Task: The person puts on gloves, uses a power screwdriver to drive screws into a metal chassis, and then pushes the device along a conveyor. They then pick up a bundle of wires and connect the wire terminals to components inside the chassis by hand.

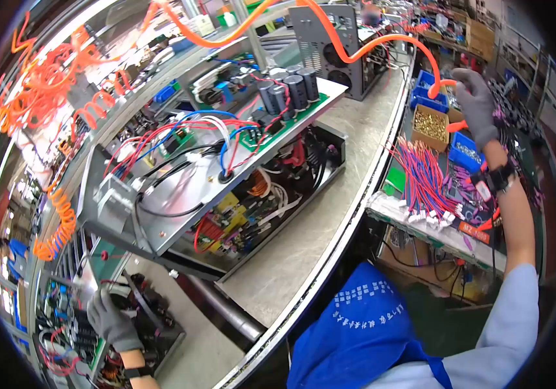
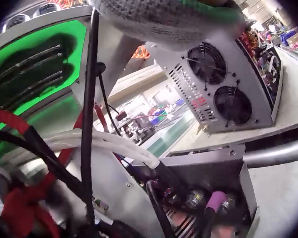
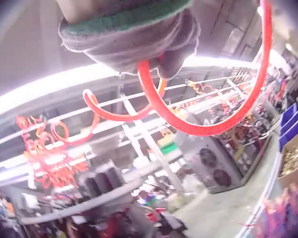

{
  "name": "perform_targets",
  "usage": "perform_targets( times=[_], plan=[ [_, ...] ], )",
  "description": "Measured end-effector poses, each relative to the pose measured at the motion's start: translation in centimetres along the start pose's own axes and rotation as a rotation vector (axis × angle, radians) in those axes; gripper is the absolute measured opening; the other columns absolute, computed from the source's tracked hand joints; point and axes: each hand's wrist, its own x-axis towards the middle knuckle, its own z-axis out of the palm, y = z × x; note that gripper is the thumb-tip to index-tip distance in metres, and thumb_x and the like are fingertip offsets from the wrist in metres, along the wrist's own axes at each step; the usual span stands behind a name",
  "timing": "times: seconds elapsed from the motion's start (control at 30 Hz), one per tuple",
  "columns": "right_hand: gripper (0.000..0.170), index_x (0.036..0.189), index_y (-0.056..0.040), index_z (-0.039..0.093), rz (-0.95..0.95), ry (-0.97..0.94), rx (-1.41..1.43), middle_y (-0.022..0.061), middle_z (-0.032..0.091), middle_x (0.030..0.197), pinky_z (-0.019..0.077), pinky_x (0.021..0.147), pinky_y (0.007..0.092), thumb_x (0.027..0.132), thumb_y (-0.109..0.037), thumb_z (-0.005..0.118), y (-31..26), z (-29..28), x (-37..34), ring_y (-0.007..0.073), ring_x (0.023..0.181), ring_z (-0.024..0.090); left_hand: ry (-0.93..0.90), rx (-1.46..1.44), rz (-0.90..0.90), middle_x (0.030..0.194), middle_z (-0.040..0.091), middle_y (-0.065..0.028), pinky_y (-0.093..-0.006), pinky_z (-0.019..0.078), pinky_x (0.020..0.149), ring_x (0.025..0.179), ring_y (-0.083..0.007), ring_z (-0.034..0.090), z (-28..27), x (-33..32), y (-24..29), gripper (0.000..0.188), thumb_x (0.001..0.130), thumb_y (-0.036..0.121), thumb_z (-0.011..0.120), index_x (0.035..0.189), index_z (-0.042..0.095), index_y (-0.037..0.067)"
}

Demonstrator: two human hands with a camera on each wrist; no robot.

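My gloved right hand [image 1: 476, 105] is raised over the parts bench on the right and grips an orange coiled air hose [image 1: 382, 40]. In the right wrist view the hose [image 3: 198, 130] loops down from under the glove [image 3: 134, 44]. My gloved left hand [image 1: 111, 322] is low on the left, at an opened electronics unit [image 1: 145, 301] with a tilted plate. The left wrist view has this glove [image 2: 164, 22] across the top, close to the plate's upper edge; its fingertips are hidden, and I cannot tell whether they grip anything. Red, black and white cables [image 2: 109, 148] run below it.
A larger opened unit [image 1: 278, 214] with a raised board of capacitors stands on the metal bench. Behind it is a grey case with fans [image 1: 330, 52]. To the right are a box of brass fasteners [image 1: 430, 126], blue bins [image 1: 464, 153] and bundled red-blue wires [image 1: 420, 175].
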Motion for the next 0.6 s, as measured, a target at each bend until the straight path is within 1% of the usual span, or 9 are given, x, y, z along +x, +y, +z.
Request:
perform_targets(
  times=[0.07, 0.1, 0.2, 0.23, 0.33, 0.37, 0.47, 0.5, 0.6],
  plan=[
    [0.021, 0.102, -0.0038, 0.068, 0.013, -0.189, -0.113, 0.001, 0.064, 0.083, 0.0469, 0.064, 0.0234, 0.086, -0.003, 0.055, 4.0, 1.2, -0.1, 0.0083, 0.07, 0.056, -0.026, 0.039, -0.019, 0.124, 0.058, -0.0142, -0.0463, 0.0386, 0.105, 0.12, -0.035, 0.051, -0.1, -1.1, -1.5, 0.041, 0.081, 0.015, 0.054, 0.121, 0.056, 0.004],
    [0.02, 0.1, -0.0032, 0.068, 0.377, -0.398, -0.015, 0.0032, 0.064, 0.084, 0.0488, 0.069, 0.0245, 0.084, -0.004, 0.055, 3.0, 1.7, -0.6, 0.0111, 0.074, 0.06, -0.046, 0.049, -0.038, 0.125, 0.057, -0.0159, -0.0468, 0.0376, 0.106, 0.122, -0.0356, 0.05, 0.5, -2.0, -2.7, 0.042, 0.082, 0.015, 0.053, 0.122, 0.056, 0.003],
    [0.02, 0.098, -0.0018, 0.067, 0.568, -0.681, -0.107, 0.0047, 0.065, 0.083, 0.0501, 0.075, 0.027, 0.084, -0.004, 0.054, 2.1, 4.4, -2.6, 0.012, 0.079, 0.061, -0.059, 0.08, -0.026, 0.127, 0.056, -0.0164, -0.0477, 0.0364, 0.107, 0.124, -0.0368, 0.049, 0.9, -4.1, -5.8, 0.047, 0.078, 0.01, 0.051, 0.125, 0.054, 0.004],
    [0.018, 0.096, -0.0005, 0.067, 0.364, -0.63, -0.084, 0.0081, 0.066, 0.084, 0.0511, 0.075, 0.0308, 0.083, -0.003, 0.054, 3.0, 5.6, -3.9, 0.0155, 0.079, 0.063, -0.078, 0.091, -0.029, 0.128, 0.056, -0.0167, -0.0477, 0.0358, 0.107, 0.124, -0.0369, 0.048, 1.0, -4.8, -6.9, 0.049, 0.077, 0.009, 0.051, 0.125, 0.054, 0.004],
    [0.017, 0.096, -0.0013, 0.067, 0.096, -0.719, -0.097, 0.0115, 0.066, 0.085, 0.0516, 0.077, 0.0329, 0.083, -0.003, 0.056, 2.0, 7.4, -5.6, 0.0212, 0.08, 0.065, -0.16, 0.118, -0.073, 0.13, 0.054, -0.017, -0.0475, 0.0341, 0.109, 0.125, -0.0372, 0.047, 1.1, -6.9, -9.7, 0.051, 0.075, 0.008, 0.05, 0.126, 0.053, 0.005],
    [0.017, 0.097, -0.0047, 0.068, 0.039, -0.775, -0.182, 0.0136, 0.067, 0.09, 0.052, 0.078, 0.0346, 0.084, -0.005, 0.057, 1.4, 7.7, -5.8, 0.0281, 0.084, 0.066, -0.204, 0.131, -0.105, 0.13, 0.054, -0.0169, -0.0473, 0.0336, 0.109, 0.126, -0.0373, 0.047, 0.8, -7.4, -10.5, 0.052, 0.074, 0.008, 0.05, 0.126, 0.053, 0.005],
    [0.016, 0.097, -0.0074, 0.069, -0.098, -0.845, -0.291, 0.0135, 0.067, 0.094, 0.0523, 0.079, 0.036, 0.085, -0.008, 0.058, -1.0, 8.4, -6.6, 0.0311, 0.086, 0.066, -0.287, 0.191, -0.163, 0.133, 0.052, -0.0151, -0.0462, 0.0329, 0.11, 0.127, -0.0372, 0.045, 1.8, -9.9, -14.2, 0.055, 0.073, 0.008, 0.051, 0.128, 0.052, 0.007],
    [0.016, 0.097, -0.009, 0.069, -0.143, -0.843, -0.286, 0.0129, 0.066, 0.096, 0.0527, 0.078, 0.0383, 0.085, -0.011, 0.059, -1.5, 8.4, -7.0, 0.0329, 0.088, 0.065, -0.322, 0.212, -0.186, 0.133, 0.052, -0.0149, -0.0461, 0.033, 0.11, 0.128, -0.0371, 0.045, 1.9, -10.4, -15.4, 0.056, 0.073, 0.008, 0.051, 0.128, 0.051, 0.007],
    [0.015, 0.097, -0.0102, 0.068, -0.311, -0.79, -0.36, 0.0119, 0.065, 0.094, 0.0533, 0.075, 0.0399, 0.084, -0.012, 0.061, -3.4, 8.2, -8.0, 0.0325, 0.086, 0.065, -0.387, 0.261, -0.241, 0.136, 0.05, -0.0144, -0.045, 0.0344, 0.109, 0.129, -0.0362, 0.044, 2.2, -12.2, -18.2, 0.06, 0.072, 0.006, 0.054, 0.131, 0.05, 0.01]
  ],
)
